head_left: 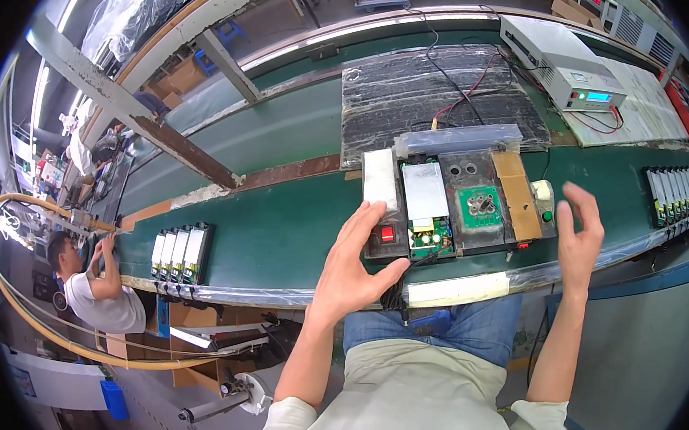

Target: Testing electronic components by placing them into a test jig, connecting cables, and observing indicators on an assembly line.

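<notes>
A black test fixture (467, 176) sits on the green bench in front of me. A power supply board with a white cover (426, 193) lies in its slot, green circuitry showing at the near end. My left hand (353, 267) is open at the fixture's left corner, thumb spread, fingertips by the white block (379, 177) and near the red switch (387, 233). My right hand (581, 231) is open, fingers apart and holding nothing, just right of the green button (547, 216). A small green circuit board (479, 207) and a cardboard strip (516, 197) are on the fixture's right half.
Several similar power supply units (180, 251) stand in a row at left, and another row of units (679, 194) at far right. A bench instrument (570, 71) with a lit display stands behind, its leads running out. A co-worker (104, 286) works at far left.
</notes>
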`<move>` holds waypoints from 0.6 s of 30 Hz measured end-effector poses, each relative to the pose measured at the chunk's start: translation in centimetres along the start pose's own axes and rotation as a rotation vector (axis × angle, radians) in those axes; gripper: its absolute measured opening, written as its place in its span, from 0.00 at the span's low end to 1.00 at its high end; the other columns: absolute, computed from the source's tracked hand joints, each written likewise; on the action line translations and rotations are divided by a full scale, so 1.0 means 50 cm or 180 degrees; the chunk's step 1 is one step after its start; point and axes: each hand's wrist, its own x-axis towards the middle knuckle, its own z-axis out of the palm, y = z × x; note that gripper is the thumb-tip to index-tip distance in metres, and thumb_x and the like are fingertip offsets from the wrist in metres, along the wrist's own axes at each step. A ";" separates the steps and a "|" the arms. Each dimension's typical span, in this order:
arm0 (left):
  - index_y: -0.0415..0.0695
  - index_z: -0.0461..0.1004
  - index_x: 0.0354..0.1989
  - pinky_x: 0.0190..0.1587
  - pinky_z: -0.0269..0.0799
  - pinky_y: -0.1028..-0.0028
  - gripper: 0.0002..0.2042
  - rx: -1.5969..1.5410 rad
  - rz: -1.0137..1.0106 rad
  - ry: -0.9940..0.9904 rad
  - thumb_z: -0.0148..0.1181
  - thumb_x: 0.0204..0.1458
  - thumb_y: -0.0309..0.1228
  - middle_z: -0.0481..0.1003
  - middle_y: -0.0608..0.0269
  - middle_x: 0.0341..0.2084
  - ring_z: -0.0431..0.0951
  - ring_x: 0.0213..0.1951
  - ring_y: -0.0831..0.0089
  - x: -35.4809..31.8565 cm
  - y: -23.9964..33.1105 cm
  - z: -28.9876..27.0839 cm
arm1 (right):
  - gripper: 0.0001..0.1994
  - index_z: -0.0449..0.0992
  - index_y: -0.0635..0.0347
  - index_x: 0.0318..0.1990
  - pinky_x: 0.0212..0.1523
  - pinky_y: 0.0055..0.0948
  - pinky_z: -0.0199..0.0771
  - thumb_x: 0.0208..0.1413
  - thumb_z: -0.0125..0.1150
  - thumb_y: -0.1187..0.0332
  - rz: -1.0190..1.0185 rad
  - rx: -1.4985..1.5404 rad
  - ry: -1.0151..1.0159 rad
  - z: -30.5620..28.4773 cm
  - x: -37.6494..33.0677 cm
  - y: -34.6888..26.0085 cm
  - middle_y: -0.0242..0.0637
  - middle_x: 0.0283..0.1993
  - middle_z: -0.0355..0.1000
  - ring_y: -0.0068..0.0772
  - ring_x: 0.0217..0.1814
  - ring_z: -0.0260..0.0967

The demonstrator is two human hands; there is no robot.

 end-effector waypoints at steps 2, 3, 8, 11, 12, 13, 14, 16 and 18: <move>0.36 0.70 0.74 0.71 0.73 0.57 0.42 -0.0282 -0.0474 0.0104 0.82 0.52 0.37 0.75 0.40 0.68 0.77 0.68 0.49 0.000 0.014 0.012 | 0.15 0.81 0.68 0.60 0.63 0.33 0.76 0.68 0.66 0.75 -0.0344 0.0026 -0.0412 0.038 0.044 -0.095 0.43 0.59 0.81 0.37 0.62 0.79; 0.35 0.70 0.74 0.71 0.72 0.58 0.43 -0.0421 -0.0697 0.0163 0.84 0.50 0.38 0.74 0.40 0.69 0.76 0.70 0.48 0.003 0.018 0.015 | 0.16 0.81 0.68 0.60 0.64 0.34 0.76 0.68 0.66 0.74 -0.0506 0.0105 -0.0660 0.065 0.066 -0.133 0.44 0.59 0.81 0.40 0.62 0.79; 0.35 0.68 0.75 0.70 0.74 0.59 0.47 -0.0180 -0.0745 0.0267 0.87 0.47 0.38 0.73 0.38 0.70 0.75 0.71 0.47 0.001 0.041 0.021 | 0.19 0.82 0.67 0.57 0.66 0.48 0.76 0.68 0.66 0.61 -0.1351 -0.0734 -0.1427 0.220 0.161 -0.196 0.53 0.60 0.80 0.58 0.61 0.78; 0.34 0.70 0.74 0.68 0.76 0.60 0.46 0.0219 -0.0401 0.0485 0.88 0.46 0.37 0.76 0.36 0.66 0.77 0.69 0.47 -0.004 0.037 0.050 | 0.22 0.85 0.62 0.55 0.59 0.55 0.80 0.66 0.65 0.52 -0.1550 -0.0925 -0.1532 0.305 0.196 -0.124 0.54 0.55 0.82 0.58 0.56 0.81; 0.34 0.70 0.74 0.68 0.76 0.60 0.46 0.0226 -0.0421 0.0497 0.88 0.46 0.37 0.76 0.36 0.66 0.77 0.69 0.47 -0.012 0.024 0.057 | 0.22 0.85 0.62 0.55 0.59 0.55 0.80 0.66 0.65 0.52 -0.1563 -0.0912 -0.1549 0.320 0.201 -0.129 0.54 0.55 0.82 0.58 0.56 0.81; 0.34 0.71 0.73 0.67 0.77 0.60 0.45 0.0136 -0.0361 0.0613 0.87 0.46 0.36 0.78 0.36 0.64 0.79 0.67 0.47 -0.019 0.010 0.065 | 0.22 0.86 0.62 0.53 0.58 0.55 0.80 0.65 0.66 0.51 -0.1456 -0.1175 -0.1761 0.333 0.205 -0.138 0.54 0.52 0.83 0.58 0.55 0.82; 0.33 0.72 0.72 0.65 0.78 0.60 0.44 0.0043 -0.0300 0.0725 0.87 0.46 0.35 0.79 0.36 0.62 0.81 0.65 0.48 -0.025 -0.003 0.072 | 0.23 0.87 0.62 0.51 0.57 0.55 0.81 0.64 0.67 0.50 -0.1342 -0.1442 -0.1970 0.344 0.209 -0.148 0.53 0.49 0.84 0.59 0.54 0.82; 0.32 0.73 0.70 0.64 0.79 0.61 0.43 -0.0056 -0.0265 0.0842 0.87 0.47 0.35 0.81 0.37 0.60 0.83 0.63 0.48 -0.030 -0.008 0.072 | 0.23 0.88 0.62 0.49 0.56 0.55 0.82 0.62 0.68 0.49 -0.1231 -0.1711 -0.2203 0.358 0.216 -0.164 0.53 0.46 0.85 0.59 0.52 0.83; 0.31 0.75 0.68 0.61 0.81 0.61 0.40 -0.0318 -0.0435 0.0854 0.87 0.47 0.34 0.82 0.37 0.59 0.85 0.60 0.50 -0.026 -0.003 0.066 | 0.24 0.88 0.61 0.49 0.54 0.55 0.81 0.61 0.68 0.47 -0.1081 -0.1819 -0.2452 0.357 0.229 -0.181 0.53 0.43 0.85 0.60 0.51 0.83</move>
